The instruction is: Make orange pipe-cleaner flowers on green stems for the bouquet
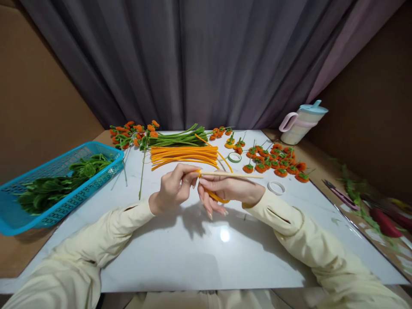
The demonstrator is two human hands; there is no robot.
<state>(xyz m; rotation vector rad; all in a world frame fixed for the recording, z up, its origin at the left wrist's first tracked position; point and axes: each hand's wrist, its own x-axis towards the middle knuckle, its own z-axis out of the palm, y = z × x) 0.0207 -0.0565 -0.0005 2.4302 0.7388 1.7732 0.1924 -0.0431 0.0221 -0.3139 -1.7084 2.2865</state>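
Note:
Above the middle of the white table [180,266], my left hand [176,185] pinches the left end of a thin wooden stick [238,175], where a bit of orange stem is wrapped. My right hand [222,189] is right beside it, thumb and finger closed on the orange fuzzy stem [217,197], which loops below the fingers. The stick lies across the top of my right hand and points right. Behind my hands lies a bundle of orange fuzzy stems [184,155], with green stems [178,138] behind it.
A blue basket [72,195] with green leaves stands left. Orange flower heads [280,159] lie at back right, more with stems [133,133] at back left. Tape rolls [276,188], a lidded cup [302,122], and pink-handled scissors [344,197] are to the right.

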